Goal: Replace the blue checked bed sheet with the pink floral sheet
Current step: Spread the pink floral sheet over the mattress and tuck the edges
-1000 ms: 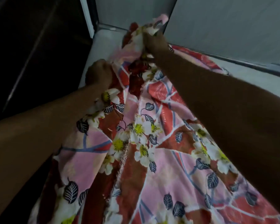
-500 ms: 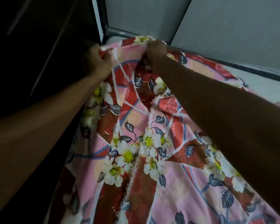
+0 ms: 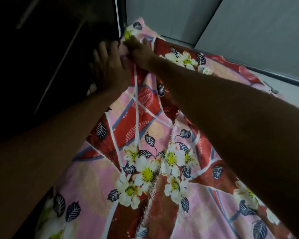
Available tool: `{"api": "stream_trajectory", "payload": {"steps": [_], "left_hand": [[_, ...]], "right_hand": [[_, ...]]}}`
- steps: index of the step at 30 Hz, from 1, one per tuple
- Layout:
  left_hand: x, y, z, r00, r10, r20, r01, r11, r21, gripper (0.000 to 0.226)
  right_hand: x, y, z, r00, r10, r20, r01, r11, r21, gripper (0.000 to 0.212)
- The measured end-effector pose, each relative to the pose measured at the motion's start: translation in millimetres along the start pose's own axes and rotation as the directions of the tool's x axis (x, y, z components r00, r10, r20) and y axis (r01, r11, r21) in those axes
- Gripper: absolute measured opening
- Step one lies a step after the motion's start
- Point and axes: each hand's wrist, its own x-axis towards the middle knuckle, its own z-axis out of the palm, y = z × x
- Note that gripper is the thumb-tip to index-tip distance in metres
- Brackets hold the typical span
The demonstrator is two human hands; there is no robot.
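Note:
The pink floral sheet (image 3: pixel 145 135) lies spread over the bed, red and pink with white flowers, reaching into the far left corner. My right hand (image 3: pixel 141 50) lies on the sheet's corner and presses it down by the wall; its fingertips blur into the fabric. Just left of it, my left hand (image 3: pixel 109 66) has its fingers spread at the sheet's left edge, over the dark gap beside the bed. No blue checked sheet is in view.
Grey wall panels (image 3: pixel 231 23) stand behind the bed. A dark cabinet front (image 3: pixel 41 49) rises close on the left. A strip of bare pale mattress (image 3: pixel 293 83) shows at the far right, past the sheet's edge.
Both hands carried the sheet's corner further into the far left corner. The left hand let go of the fabric and spread its fingers; the right hand went from gripping to pressing.

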Motion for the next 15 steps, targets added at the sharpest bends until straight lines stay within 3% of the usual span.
{"api": "stream_trajectory", "payload": {"steps": [1, 3, 4, 6, 7, 9, 11, 13, 14, 15], "left_hand": [[-0.8, -1.2, 1.9, 0.996, 0.011, 0.091, -0.012, 1.0, 0.01, 0.049], [-1.9, -9.2, 4.5, 0.964, 0.043, 0.262, -0.053, 0.998, 0.032, 0.05], [-0.8, -15.2, 4.3, 0.958, 0.069, 0.278, -0.086, 0.995, 0.048, 0.048], [5.1, -24.2, -0.2, 0.955, 0.128, 0.266, -0.154, 0.985, 0.08, 0.04], [9.6, -24.9, -3.6, 0.955, 0.157, 0.253, -0.188, 0.977, 0.105, 0.036], [22.2, -19.6, -11.6, 0.958, 0.173, 0.228, -0.212, 0.964, 0.16, 0.027], [34.7, -14.4, -16.5, 0.96, 0.107, 0.257, -0.169, 0.958, 0.234, 0.022], [39.1, -13.4, -15.0, 0.955, 0.07, 0.287, -0.152, 0.95, 0.274, 0.022], [38.1, -14.3, -11.6, 0.955, 0.061, 0.29, -0.148, 0.946, 0.289, 0.023], [35.0, -14.7, -8.5, 0.954, 0.056, 0.295, -0.149, 0.942, 0.301, 0.024]], "right_hand": [[1.4, -0.8, 3.2, 0.998, -0.027, 0.057, 0.041, 0.964, -0.262, 0.051], [4.3, -2.1, 8.1, 0.991, -0.033, 0.133, 0.083, 0.917, -0.391, 0.06], [3.4, -4.6, 6.9, 0.992, -0.033, 0.12, 0.068, 0.95, -0.304, 0.062], [0.7, -4.7, -0.6, 1.0, 0.008, 0.029, -0.013, 0.984, 0.18, 0.051], [-3.0, -3.3, -5.6, 0.999, 0.04, 0.0, -0.036, 0.894, 0.446, 0.05], [-21.2, -3.2, -15.9, 0.993, 0.05, -0.105, 0.032, 0.751, 0.66, 0.052], [-42.7, -7.7, -6.6, 0.954, 0.048, -0.296, 0.123, 0.838, 0.532, 0.052], [-62.5, -5.0, 18.3, 0.849, 0.052, -0.526, 0.081, 0.971, 0.226, 0.045], [-72.8, -4.4, 30.4, 0.82, 0.028, -0.572, 0.022, 0.997, 0.08, 0.048], [-81.6, -3.7, 40.1, 0.839, 0.011, -0.543, -0.037, 0.999, -0.037, 0.054]]}}
